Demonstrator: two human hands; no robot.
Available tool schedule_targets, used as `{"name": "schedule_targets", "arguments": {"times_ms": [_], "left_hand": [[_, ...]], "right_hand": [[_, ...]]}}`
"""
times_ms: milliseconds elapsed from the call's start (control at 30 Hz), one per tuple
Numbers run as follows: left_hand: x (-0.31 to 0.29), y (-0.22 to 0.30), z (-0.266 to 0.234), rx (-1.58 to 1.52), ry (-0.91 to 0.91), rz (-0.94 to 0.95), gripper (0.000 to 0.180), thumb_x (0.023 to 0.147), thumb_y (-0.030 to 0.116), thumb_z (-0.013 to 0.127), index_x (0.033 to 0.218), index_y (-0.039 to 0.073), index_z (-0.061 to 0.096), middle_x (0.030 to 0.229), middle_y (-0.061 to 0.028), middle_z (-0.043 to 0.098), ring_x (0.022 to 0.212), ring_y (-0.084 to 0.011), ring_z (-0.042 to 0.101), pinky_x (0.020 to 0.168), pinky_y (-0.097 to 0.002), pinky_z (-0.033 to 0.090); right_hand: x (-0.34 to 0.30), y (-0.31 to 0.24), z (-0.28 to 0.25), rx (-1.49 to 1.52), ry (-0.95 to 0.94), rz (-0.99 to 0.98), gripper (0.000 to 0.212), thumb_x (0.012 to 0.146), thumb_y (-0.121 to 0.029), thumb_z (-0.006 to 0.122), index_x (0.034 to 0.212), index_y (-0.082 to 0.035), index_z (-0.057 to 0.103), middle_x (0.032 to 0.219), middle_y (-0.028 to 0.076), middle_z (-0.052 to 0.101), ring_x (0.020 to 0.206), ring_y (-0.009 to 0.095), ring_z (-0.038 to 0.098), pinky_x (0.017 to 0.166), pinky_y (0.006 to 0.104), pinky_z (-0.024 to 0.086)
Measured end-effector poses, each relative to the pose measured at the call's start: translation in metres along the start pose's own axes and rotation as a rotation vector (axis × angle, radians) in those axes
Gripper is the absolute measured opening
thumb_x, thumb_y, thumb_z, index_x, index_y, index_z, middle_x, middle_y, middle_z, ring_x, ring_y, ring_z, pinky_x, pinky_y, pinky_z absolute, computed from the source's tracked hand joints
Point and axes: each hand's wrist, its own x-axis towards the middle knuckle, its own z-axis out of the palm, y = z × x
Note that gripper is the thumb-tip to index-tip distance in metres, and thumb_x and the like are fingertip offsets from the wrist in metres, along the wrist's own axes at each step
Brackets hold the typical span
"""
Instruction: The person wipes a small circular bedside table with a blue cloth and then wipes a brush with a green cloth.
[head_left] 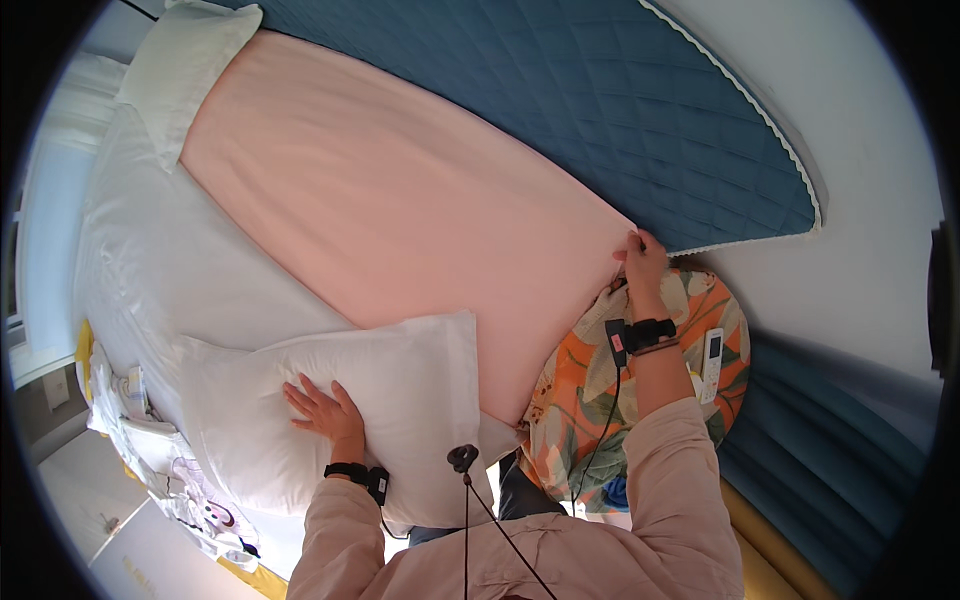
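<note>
A pink sheet (400, 180) lies spread across the bed, running from the far left toward the right. At its near right corner, my right hand (643, 262) pinches the edge between closed fingers. My left hand (330, 412) rests with fingers spread on a white pillow (420, 400), which lies over the near edge of the sheet. Beyond the pink sheet stretches a blue quilted headboard cover (560, 90) with a white trimmed edge. A second white pillow (190, 75) sits at the far left end.
Under my right forearm stands a round surface with a leaf-patterned orange cloth (560, 430), holding a white remote control (712, 365). Dark teal curtains (820, 440) hang at the right. White bedding (180, 250) and a heap of patterned cloth (200, 500) lie at the left.
</note>
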Motion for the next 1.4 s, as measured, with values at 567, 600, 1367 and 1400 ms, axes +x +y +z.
{"name": "schedule_targets", "arguments": {"times_ms": [567,600,1367,1400], "left_hand": [[0.059,0.225,0.006,-0.002,-0.630,0.576,0.102,0.066,0.061,0.064,0.143,0.016,0.015,0.147,-0.0210,-0.003,0.135,-0.0402,-0.004,0.104,-0.0555,0.011],[0.061,0.233,0.008,-0.003,-0.643,0.592,0.102,0.066,0.061,0.064,0.143,0.016,0.015,0.147,-0.0210,-0.003,0.135,-0.0402,-0.004,0.104,-0.0555,0.011],[0.097,0.387,0.021,0.091,-0.548,0.777,0.091,0.071,0.058,0.061,0.143,0.027,0.015,0.149,-0.0106,-0.002,0.135,-0.0367,-0.012,0.101,-0.0624,0.005],[0.087,0.387,0.023,-0.011,-0.202,0.820,0.070,0.072,0.057,0.060,0.130,0.021,0.044,0.144,-0.0147,0.023,0.132,-0.0347,0.022,0.099,-0.0547,0.025]], "right_hand": [[0.009,-0.002,-0.006,-0.369,0.099,-0.171,0.021,0.084,-0.016,0.053,0.089,0.002,0.063,0.066,0.019,0.062,0.058,0.031,0.060,0.057,0.0350,0.047],[0.013,0.002,-0.005,-0.472,0.094,-0.227,0.020,0.083,-0.016,0.054,0.089,0.001,0.062,0.071,0.020,0.061,0.064,0.037,0.060,0.058,0.0398,0.048],[-0.019,0.004,-0.001,-1.050,-0.086,-0.236,0.032,0.080,-0.036,0.058,0.088,-0.006,0.063,0.089,0.011,0.061,0.081,0.028,0.060,0.076,0.0460,0.041],[-0.019,0.003,-0.001,-1.090,-0.170,-0.148,0.037,0.079,-0.041,0.057,0.089,-0.005,0.063,0.094,0.010,0.060,0.086,0.027,0.058,0.079,0.0486,0.038]]}}
